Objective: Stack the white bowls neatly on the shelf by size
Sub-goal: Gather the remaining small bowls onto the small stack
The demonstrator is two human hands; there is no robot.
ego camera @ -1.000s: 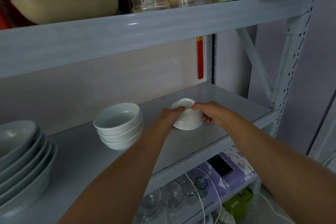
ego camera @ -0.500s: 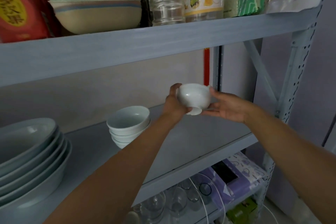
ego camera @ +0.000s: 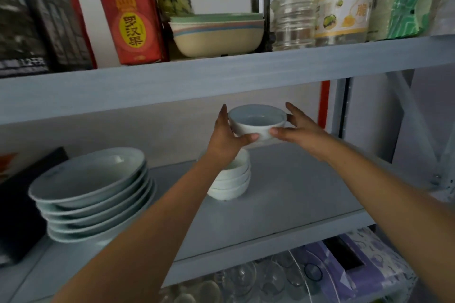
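Note:
A small white bowl (ego camera: 257,120) is held upright in the air between both hands, above the middle shelf (ego camera: 283,199). My left hand (ego camera: 225,138) grips its left side and my right hand (ego camera: 299,128) its right side. Just below and slightly left stands a stack of small white bowls (ego camera: 232,179), partly hidden by my left wrist. At the left of the same shelf stands a stack of several larger white bowls (ego camera: 91,194).
The upper shelf board (ego camera: 221,81) runs just above the held bowl and carries packets, coloured bowls (ego camera: 216,34) and jars (ego camera: 344,2). A dark box (ego camera: 17,216) stands at the far left. Glasses (ego camera: 246,278) sit on the shelf below.
The small bowl lay upside down on the shelf; both hands lifted it, turned it upright, and brought it left over the small stack. The view has tilted upward.

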